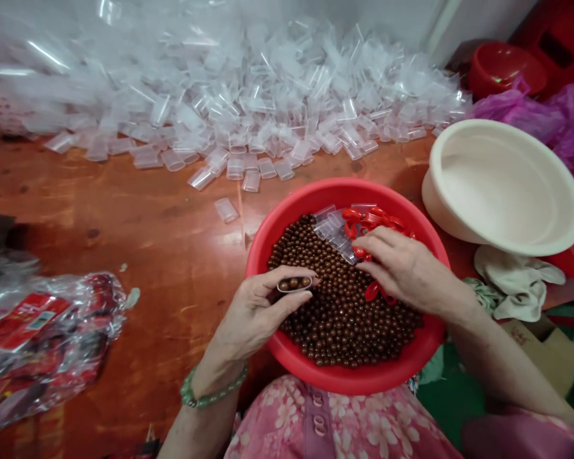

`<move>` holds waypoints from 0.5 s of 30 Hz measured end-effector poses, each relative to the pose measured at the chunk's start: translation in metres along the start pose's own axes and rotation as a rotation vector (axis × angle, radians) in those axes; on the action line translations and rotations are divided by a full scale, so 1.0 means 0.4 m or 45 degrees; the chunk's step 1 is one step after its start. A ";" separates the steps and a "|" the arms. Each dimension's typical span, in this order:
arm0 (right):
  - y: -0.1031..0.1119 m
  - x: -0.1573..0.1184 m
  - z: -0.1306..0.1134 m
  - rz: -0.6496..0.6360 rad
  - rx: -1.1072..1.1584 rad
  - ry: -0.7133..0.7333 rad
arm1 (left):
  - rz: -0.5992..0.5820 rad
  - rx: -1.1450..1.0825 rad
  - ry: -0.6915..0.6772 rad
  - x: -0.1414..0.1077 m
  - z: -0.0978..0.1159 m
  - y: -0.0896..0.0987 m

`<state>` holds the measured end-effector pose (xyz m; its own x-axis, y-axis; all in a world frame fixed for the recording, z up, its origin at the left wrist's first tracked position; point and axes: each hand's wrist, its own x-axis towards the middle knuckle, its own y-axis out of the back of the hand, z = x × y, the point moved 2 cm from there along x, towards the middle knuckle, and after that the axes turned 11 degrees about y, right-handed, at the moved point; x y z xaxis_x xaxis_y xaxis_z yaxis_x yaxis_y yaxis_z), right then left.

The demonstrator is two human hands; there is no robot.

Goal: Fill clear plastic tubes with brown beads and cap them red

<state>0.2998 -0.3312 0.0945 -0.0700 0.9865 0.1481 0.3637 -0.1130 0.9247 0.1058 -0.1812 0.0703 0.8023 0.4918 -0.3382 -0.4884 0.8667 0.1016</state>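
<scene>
My left hand is closed around a small clear plastic container, its oval mouth facing me and brown balls showing inside. It is over the left side of a red basin that holds a mass of shiny brown balls. Above the basin's right half, my right hand reaches toward red plastic caps, thumb and fingers apart; nothing can be seen held in it. Several clear containers lie on the balls beside the caps.
A large heap of clear containers spreads along the back of the wooden table. At right stands a cream basin, with purple plastic bags behind it and a cloth below. Red packets in clear plastic lie at left.
</scene>
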 end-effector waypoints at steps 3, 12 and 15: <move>-0.001 -0.009 0.072 -0.081 -0.193 -0.125 | -0.023 -0.099 -0.044 -0.002 0.028 0.000; -0.032 -0.018 0.141 -0.248 -0.224 -0.072 | -0.124 -0.252 0.043 0.034 0.023 -0.022; -0.005 -0.037 0.136 -0.155 -0.093 -0.077 | -0.205 -0.361 0.101 0.030 0.011 -0.023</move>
<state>0.3505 -0.3393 0.0716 -0.0525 0.9985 0.0136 0.2875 0.0020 0.9578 0.1214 -0.1828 0.0694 0.8532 0.3330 -0.4014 -0.4427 0.8693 -0.2198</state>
